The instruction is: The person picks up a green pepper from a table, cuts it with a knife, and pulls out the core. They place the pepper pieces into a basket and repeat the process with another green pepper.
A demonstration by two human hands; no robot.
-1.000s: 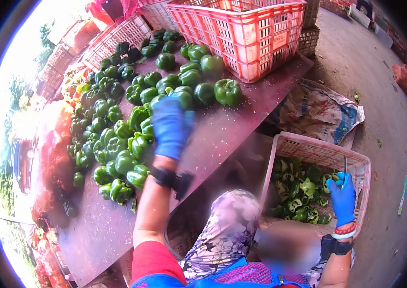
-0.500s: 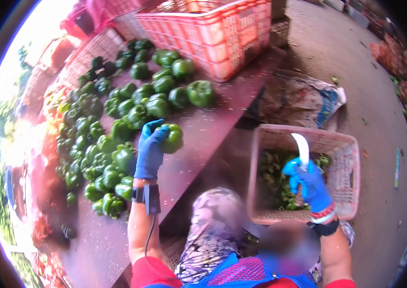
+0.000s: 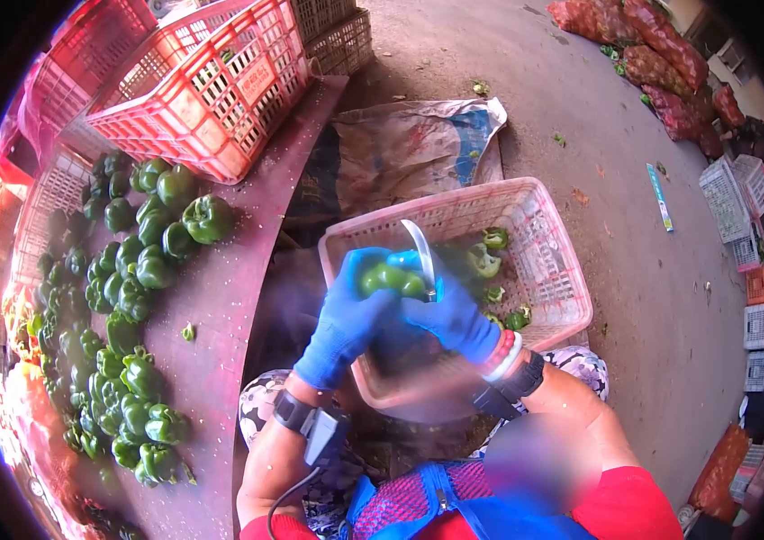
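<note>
Over the near part of a pink plastic crate, my gloved left hand [image 3: 350, 315] is closed around a green bell pepper [image 3: 393, 282]. My right hand [image 3: 454, 315], also in a blue glove, grips a curved knife [image 3: 419, 243] right beside the pepper, its pale blade pointing up and away from me. The knife's handle is hidden in my fingers. Below my hands stands the pink crate [image 3: 571, 270], with green pepper pieces [image 3: 485, 261] lying in it. To my left, many green bell peppers [image 3: 134, 378] are heaped on the reddish table.
A red plastic crate [image 3: 220, 108] rests on the far end of the table [image 3: 211, 315]. Beyond the pink crate a worn sack [image 3: 382, 148] lies on the ground. Filled mesh sacks [image 3: 661, 72] and stacked crates [image 3: 728, 202] line the right side.
My left hand has brought the pepper from the table to over the pink crate. My right hand has come in beside it with the knife. The view has turned right.
</note>
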